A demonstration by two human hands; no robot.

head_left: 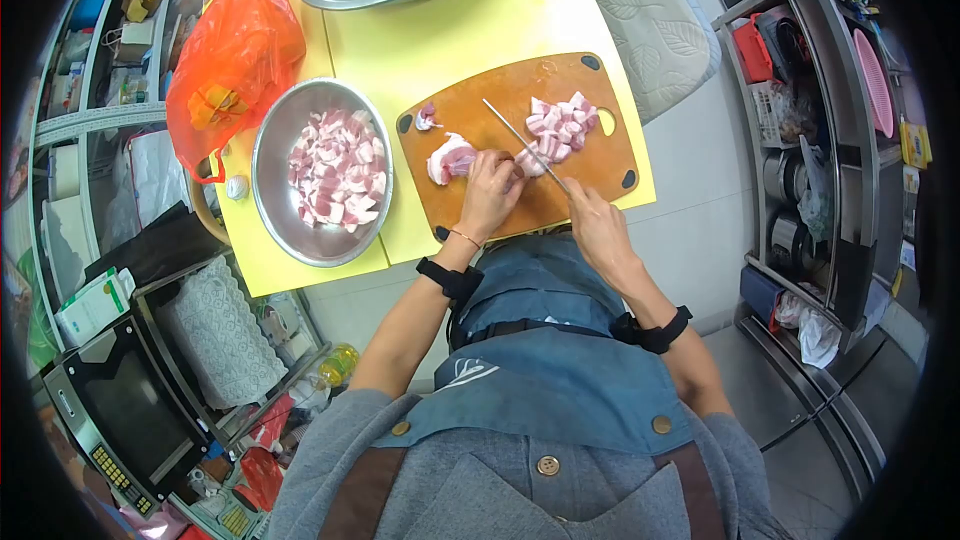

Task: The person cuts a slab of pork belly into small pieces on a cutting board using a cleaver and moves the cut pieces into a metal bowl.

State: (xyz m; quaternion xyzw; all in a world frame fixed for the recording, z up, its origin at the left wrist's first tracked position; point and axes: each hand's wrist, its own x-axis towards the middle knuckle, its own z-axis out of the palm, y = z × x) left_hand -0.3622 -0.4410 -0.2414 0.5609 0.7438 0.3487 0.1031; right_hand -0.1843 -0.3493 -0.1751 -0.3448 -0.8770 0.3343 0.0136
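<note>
On the brown cutting board (545, 202) lies a strip of raw meat (452, 158), with my left hand (492, 188) closed on its right part. My right hand (598, 225) grips the handle of a knife (522, 138), whose blade slants up and to the left across the board, just right of my left fingers. Cut pieces of meat (562, 125) are heaped to the right of the blade. A small scrap (427, 117) sits near the board's upper left corner. Left of the board, a metal bowl (265, 180) holds many meat cubes (338, 168).
A red plastic bag (240, 45) and a garlic bulb (237, 187) are left of the bowl on the yellow table (430, 50). A large metal basin (345, 2) stands at the far edge. A cushioned seat (645, 30) is beyond the table's right side; shelves flank both sides.
</note>
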